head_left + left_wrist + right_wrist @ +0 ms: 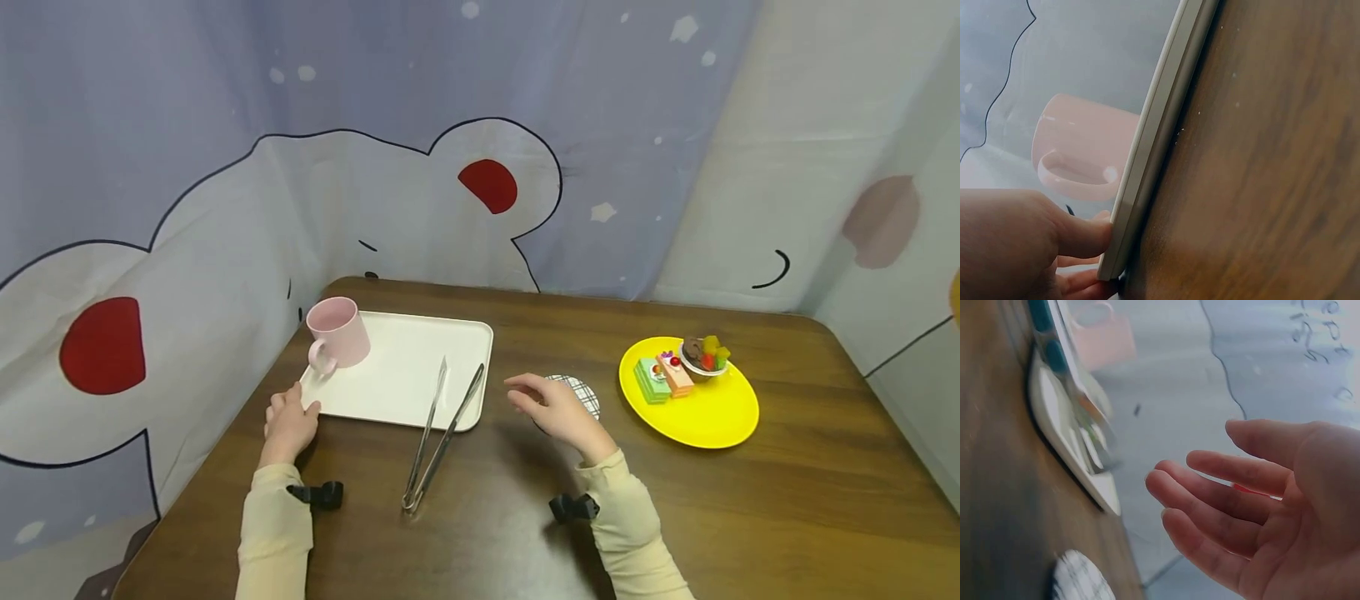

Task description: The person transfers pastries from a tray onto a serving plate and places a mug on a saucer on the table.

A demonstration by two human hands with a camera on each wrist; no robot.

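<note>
At the near left corner of a white rectangular tray [408, 337], my left hand [291, 423] grips the edge; in the left wrist view the thumb [1085, 234] lies along the tray's side and the fingers go round the corner. A pink mug [347, 333] stands upright on the tray's left end, handle toward me. Metal tongs [431, 467] lie with spread tips over the tray and their hinge end on the table. My right hand [555, 412] hovers empty right of the tray, fingers loosely bent, partly covering a round checked coaster [583, 393].
To the right, a yellow plate [701, 427] holds a green cake slice [652, 383], a pink cake slice [677, 379] and a small bowl of chocolate and fruit [703, 357]. The brown table [817, 483] ends at a printed curtain [600, 125] behind and at the sides.
</note>
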